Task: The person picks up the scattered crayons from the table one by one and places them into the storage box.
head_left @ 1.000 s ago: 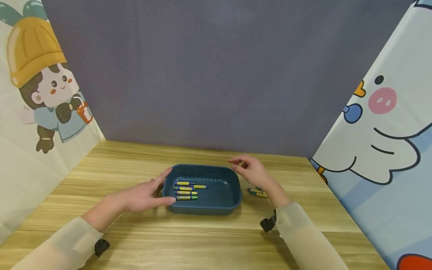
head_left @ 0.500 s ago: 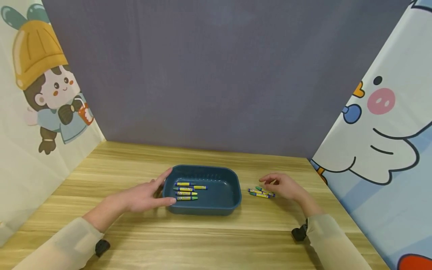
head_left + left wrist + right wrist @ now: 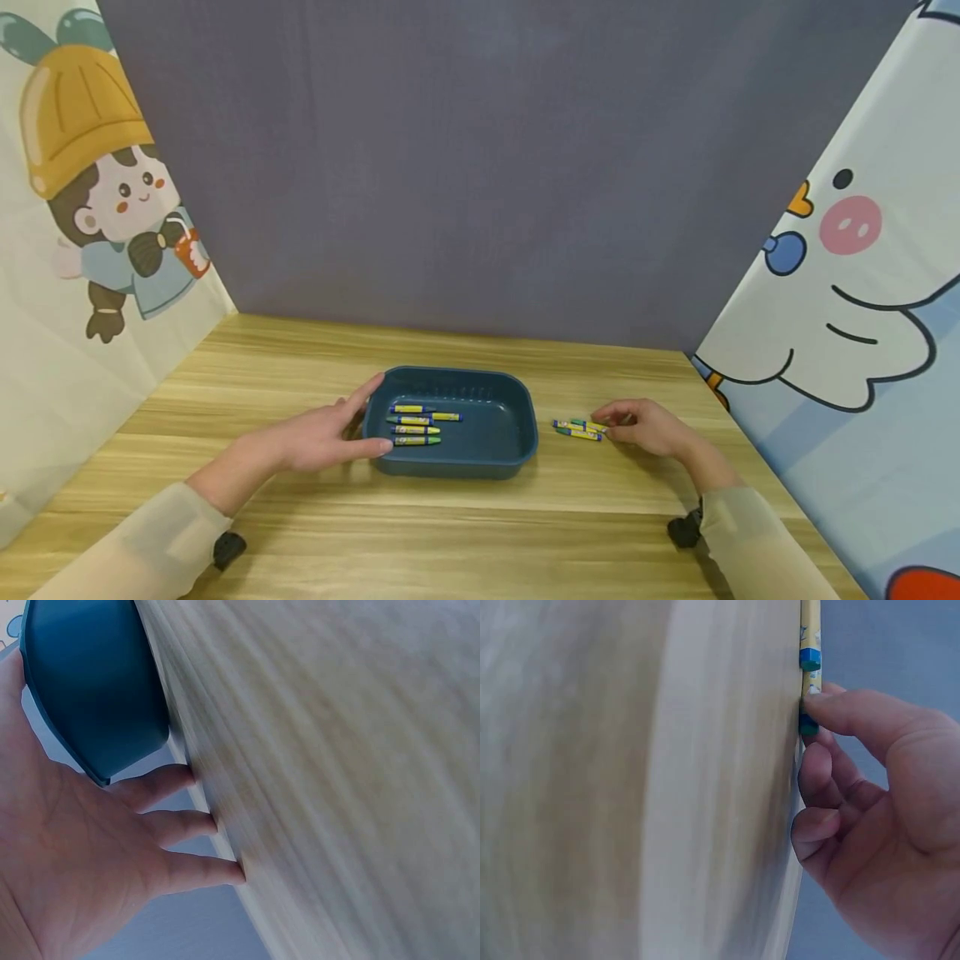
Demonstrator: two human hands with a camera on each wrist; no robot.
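Note:
A dark blue rectangular tray (image 3: 480, 468) stands mid-table with several yellow-wrapped crayons (image 3: 415, 431) lying in its left half. My left hand (image 3: 322, 437) spreads its thumb and index finger along the tray's left end; in the left wrist view, its other fingers (image 3: 196, 871) touch the tabletop. To the right of the tray is a small group of crayons (image 3: 577, 434). My right hand (image 3: 652, 429) pinches the right end of one green-tipped crayon (image 3: 808, 726) there, thumb on top, other fingers curled. Another crayon (image 3: 810, 634) lies beside it in the right wrist view.
The wood-grain table (image 3: 420, 542) ends at a grey backdrop (image 3: 465, 167). Printed cartoon panels flank it, a figure in a yellow hat (image 3: 86, 117) on the left and a white pig-nosed character (image 3: 855, 275) on the right.
My right hand has moved from above the tray's right rim rightward and down to the loose crayons, and now pinches one, slightly shifted. The left hand and tray have stayed put.

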